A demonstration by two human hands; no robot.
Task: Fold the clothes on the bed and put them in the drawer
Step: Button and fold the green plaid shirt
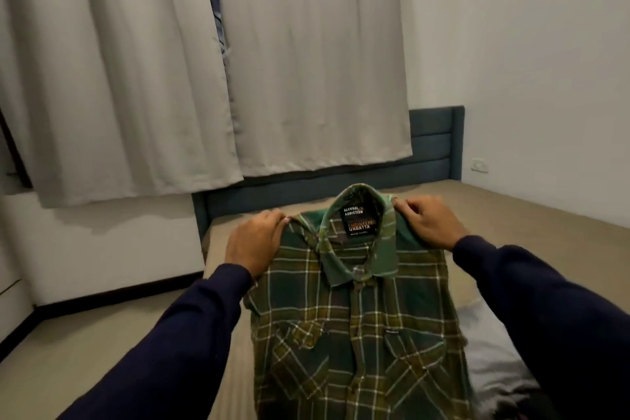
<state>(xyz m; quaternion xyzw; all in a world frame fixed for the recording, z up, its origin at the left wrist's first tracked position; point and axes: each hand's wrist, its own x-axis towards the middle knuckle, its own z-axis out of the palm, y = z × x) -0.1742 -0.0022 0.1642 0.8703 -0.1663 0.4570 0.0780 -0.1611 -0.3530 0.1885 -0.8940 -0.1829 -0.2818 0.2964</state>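
A: Curtains [136, 61], pale grey and heavy, fill the left and middle of the view, hanging over the top of a dark teal padded headboard [439, 143]. What comes next, going right?

B: The left hand [254, 242], in a dark navy long sleeve [163, 344], pinches the left shoulder of a green and olive plaid button-up shirt [354, 334]. Fingers are curled over the fabric edge.

A: Where is the shirt?

B: Held up in front of the person, above a tan-sheeted bed [494, 201]. Its front faces the camera, collar up, a black label showing inside the neck. It hangs from the two shoulders; its lower part runs out of view at the bottom.

A: And the other side?

B: The right hand [431, 223] pinches the right shoulder beside the collar, thumb and fingers closed on the cloth. Further right, a crumpled light grey garment [491, 358] lies on the bed, partly behind the shirt and the right sleeve.

A: How far along is the folding?

B: Early, I judge. The plaid shirt looks narrowed, with no sleeves hanging at its sides, so it may be partly folded, though I cannot tell for certain. The grey garment appears unfolded. No drawer is in view, so putting away is all left to do.
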